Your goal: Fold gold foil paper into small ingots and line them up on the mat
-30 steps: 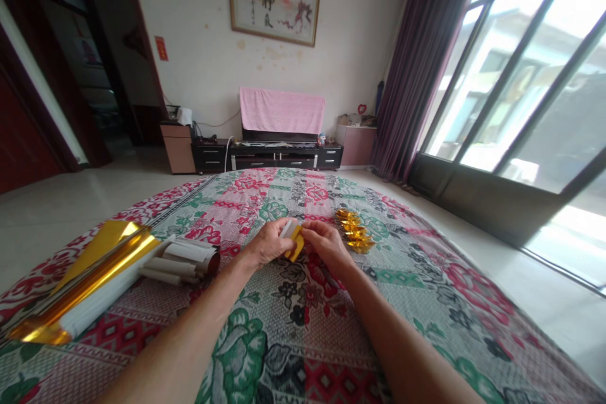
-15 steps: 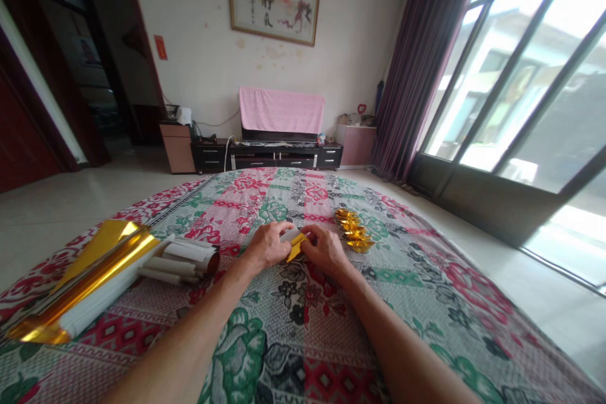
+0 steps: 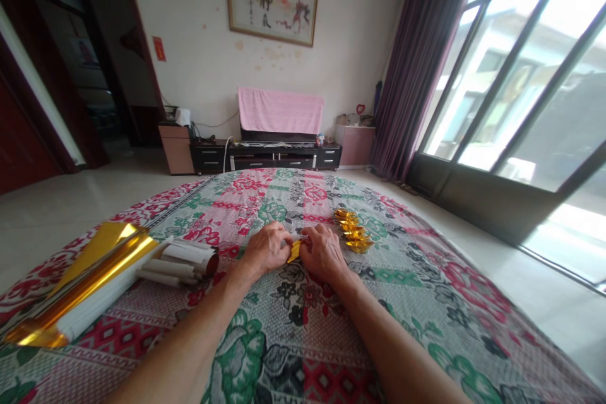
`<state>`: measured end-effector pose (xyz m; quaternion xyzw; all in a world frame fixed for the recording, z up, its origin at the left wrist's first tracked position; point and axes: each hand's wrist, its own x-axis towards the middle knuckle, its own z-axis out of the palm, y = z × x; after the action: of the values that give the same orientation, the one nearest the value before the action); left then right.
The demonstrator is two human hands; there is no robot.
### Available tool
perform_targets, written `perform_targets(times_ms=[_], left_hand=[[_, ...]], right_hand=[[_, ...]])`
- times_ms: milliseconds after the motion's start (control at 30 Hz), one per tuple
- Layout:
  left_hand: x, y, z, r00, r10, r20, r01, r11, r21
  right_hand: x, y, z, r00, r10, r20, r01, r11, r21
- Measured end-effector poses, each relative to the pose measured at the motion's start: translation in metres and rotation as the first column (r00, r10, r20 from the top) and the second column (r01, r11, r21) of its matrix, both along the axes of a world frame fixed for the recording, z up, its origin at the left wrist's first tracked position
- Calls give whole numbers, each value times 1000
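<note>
Between my two hands is a small piece of gold foil paper (image 3: 294, 251), folded, with a pale back side showing above the gold part. My left hand (image 3: 269, 249) is closed on its left end, fingers bent around the edge. On the other end, my right hand (image 3: 324, 251) is closed too, with its fingers curled over the paper and hiding much of it. Just right of my right hand, several folded gold paper pieces (image 3: 353, 231) lie in a row on the flowered cloth (image 3: 331, 322).
Gold foil sheets (image 3: 101, 284), partly rolled, lie on the left of the table beside pale rolls (image 3: 182, 262). Beyond the table stand a low black cabinet (image 3: 284, 156) and a screen under a pink cloth (image 3: 280, 110). Glass doors (image 3: 511, 88) are at the right.
My right hand has shifted slightly left and its fingers have curled further over the paper. Less of the gold and pale surfaces shows now. The folded pieces stay put.
</note>
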<state>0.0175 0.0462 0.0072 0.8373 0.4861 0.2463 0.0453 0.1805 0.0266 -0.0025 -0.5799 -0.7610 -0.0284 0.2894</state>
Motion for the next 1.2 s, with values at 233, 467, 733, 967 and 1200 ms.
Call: perform_targets(times_ms=[233, 467, 733, 967, 1200], left_hand=[[-4, 0, 3, 997, -70, -18, 70, 998, -6], [-6, 2, 3, 995, -104, -10, 104, 995, -11], [-10, 9, 0, 996, -87, 15, 87, 996, 3], [-10, 10, -3, 996, -85, 0, 85, 996, 14], [-9, 6, 3, 996, -89, 5, 89, 995, -39]], right_hand=[[4, 3, 2, 972, 232, -19, -233, 973, -12], [3, 4, -1, 980, 196, -45, -196, 981, -7], [4, 2, 0, 983, 178, -50, -179, 984, -2], [5, 1, 2, 981, 188, -36, -189, 982, -9], [5, 1, 3, 978, 205, -28, -205, 979, -6]])
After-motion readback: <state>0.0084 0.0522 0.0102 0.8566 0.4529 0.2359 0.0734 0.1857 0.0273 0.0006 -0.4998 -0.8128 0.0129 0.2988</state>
